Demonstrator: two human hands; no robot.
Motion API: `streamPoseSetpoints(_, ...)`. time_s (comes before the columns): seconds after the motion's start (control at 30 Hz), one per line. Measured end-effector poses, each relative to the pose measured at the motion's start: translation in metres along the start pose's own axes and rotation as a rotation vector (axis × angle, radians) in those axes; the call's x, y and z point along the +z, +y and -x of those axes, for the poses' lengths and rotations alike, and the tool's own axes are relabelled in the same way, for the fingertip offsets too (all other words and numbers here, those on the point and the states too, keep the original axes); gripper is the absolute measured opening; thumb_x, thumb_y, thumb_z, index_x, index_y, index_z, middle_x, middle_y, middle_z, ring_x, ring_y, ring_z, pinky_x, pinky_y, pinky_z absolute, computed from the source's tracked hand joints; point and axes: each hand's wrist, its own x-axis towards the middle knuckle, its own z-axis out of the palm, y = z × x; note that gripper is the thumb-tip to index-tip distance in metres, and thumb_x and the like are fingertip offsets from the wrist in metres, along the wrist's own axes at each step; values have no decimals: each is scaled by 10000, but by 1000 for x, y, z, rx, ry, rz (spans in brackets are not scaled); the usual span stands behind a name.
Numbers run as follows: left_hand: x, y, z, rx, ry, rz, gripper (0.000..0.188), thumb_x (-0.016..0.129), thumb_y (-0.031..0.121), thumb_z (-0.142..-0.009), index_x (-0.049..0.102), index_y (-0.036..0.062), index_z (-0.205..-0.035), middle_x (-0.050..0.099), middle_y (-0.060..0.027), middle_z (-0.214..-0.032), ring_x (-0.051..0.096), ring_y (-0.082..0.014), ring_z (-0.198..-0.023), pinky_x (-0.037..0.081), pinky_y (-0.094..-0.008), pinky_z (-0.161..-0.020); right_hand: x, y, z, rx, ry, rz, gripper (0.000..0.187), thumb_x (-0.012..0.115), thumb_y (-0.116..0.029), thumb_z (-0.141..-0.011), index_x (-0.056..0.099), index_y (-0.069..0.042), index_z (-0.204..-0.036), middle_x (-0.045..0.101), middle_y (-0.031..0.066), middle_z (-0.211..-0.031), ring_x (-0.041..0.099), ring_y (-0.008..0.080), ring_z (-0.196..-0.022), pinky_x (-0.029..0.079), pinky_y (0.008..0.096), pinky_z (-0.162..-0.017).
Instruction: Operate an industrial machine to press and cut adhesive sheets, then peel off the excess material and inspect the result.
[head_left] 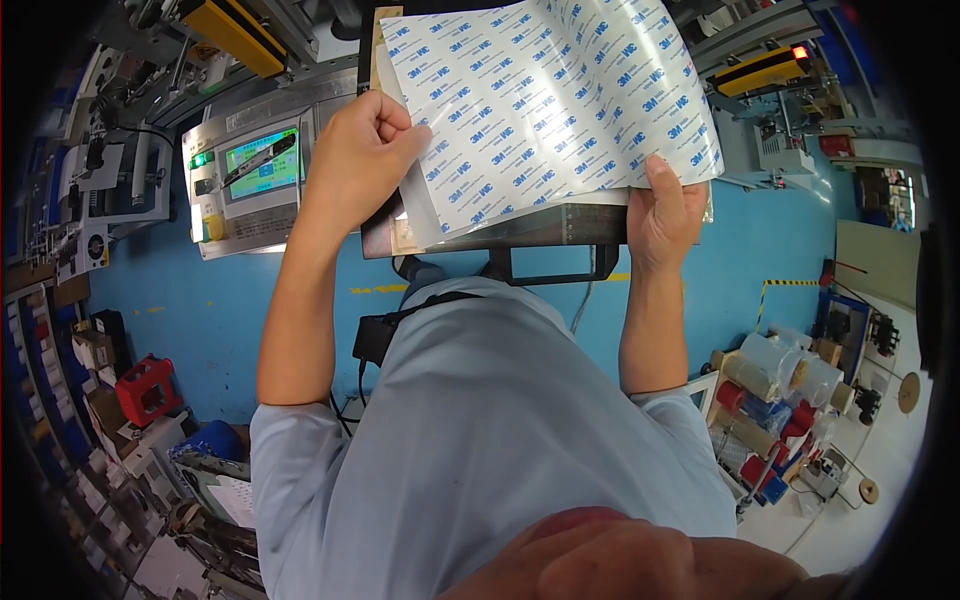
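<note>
A large glossy white sheet (540, 110) with repeated blue print spans the space between my hands, over a dark work surface (480, 236). Its left edge is pinched between the thumb and curled fingers of my left hand (365, 150). At the sheet's lower right corner, my right hand (664, 210) grips it with the thumb on top and the fingers beneath. The sheet bends and ripples toward its right side. Below it, another pale layer (420, 205) shows along the left edge; how the two are joined I cannot tell.
Left of the work surface stands a metal control box (245, 215) with a lit touch screen (262, 165) and buttons. Yellow-and-black machine parts (235, 38) flank the far side. A black handle-like frame (560, 265) juts from the near edge. Bins and rolls (770, 400) crowd the right floor.
</note>
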Motion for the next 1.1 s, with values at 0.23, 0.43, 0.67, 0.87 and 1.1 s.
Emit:
streamPoseSetpoints(0.23, 3, 7, 1, 30, 40, -221, 187, 698, 169, -774, 598, 15, -812, 659, -107, -707, 647, -234, -635, 504, -331, -617, -1, 7, 0, 4, -10, 81, 361, 603, 0, -879, 540, 61, -1229, 617, 119, -1193, 590, 177, -1085, 422, 306, -980)
streamPoseSetpoints(0.43, 7, 19, 4, 68, 37, -546, 245, 741, 213, -786, 584, 25, -786, 652, -130, -692, 645, -281, -635, 491, -368, -591, 5, 1, 2, 9, -18, 260, 336, 593, -29, -893, 558, 72, -1211, 631, 109, -1168, 596, 155, -1042, 435, 275, -933)
streamPoseSetpoints(0.67, -2, 25, 3, 26, 67, -746, 394, 762, 378, -771, 591, 31, -849, 667, -141, -803, 648, -297, -721, 487, -395, -626, 6, 0, 3, 17, 8, 304, 328, 593, -33, -889, 555, 85, -1193, 635, 113, -1149, 599, 156, -1026, 445, 275, -917)
streamPoseSetpoints(0.87, 10, 2, -12, 601, 14, -705, 643, 717, 455, -809, 561, 12, -1249, 461, -221, -1404, 427, -385, -1300, 337, -498, -1059, 8, 1, 5, 31, -7, 298, 356, 602, -43, -886, 538, 86, -1212, 630, 120, -1156, 597, 159, -1025, 445, 275, -917)
streamPoseSetpoints(1.1, 21, -6, -17, 604, -114, -833, 662, 562, 500, -912, 450, 94, -1423, 334, -196, -1523, 276, -397, -1416, 187, -538, -1158, 10, 0, 2, 17, 51, 256, 394, 622, -52, -876, 523, 84, -1233, 623, 129, -1179, 603, 169, -1047, 447, 284, -930)
